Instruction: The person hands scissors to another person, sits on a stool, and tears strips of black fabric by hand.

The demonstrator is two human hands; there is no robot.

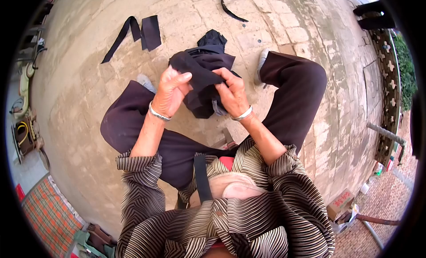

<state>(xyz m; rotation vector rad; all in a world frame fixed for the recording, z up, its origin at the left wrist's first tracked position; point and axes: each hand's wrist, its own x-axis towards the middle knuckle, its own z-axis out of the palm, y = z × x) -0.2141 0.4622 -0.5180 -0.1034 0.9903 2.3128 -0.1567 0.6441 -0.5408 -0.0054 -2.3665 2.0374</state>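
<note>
A piece of black cloth (200, 75) is stretched between my two hands, above the floor between my knees. My left hand (171, 93) is closed on its left part, with the thumb pointing right. The fingers of my right hand (232, 92) pinch the cloth's right edge. Beneath and beyond it lies a bunched heap of dark cloth (212, 39); where the held piece ends and the heap begins is hard to tell. Each wrist wears a silver bangle.
On the stone floor (75, 89) ahead lie a folded black strip (123, 38), a dark rectangular cloth piece (151, 33) and a curved black strip (228, 10). A plaid cloth (51, 213) is at lower left, a cardboard box (341, 202) at lower right.
</note>
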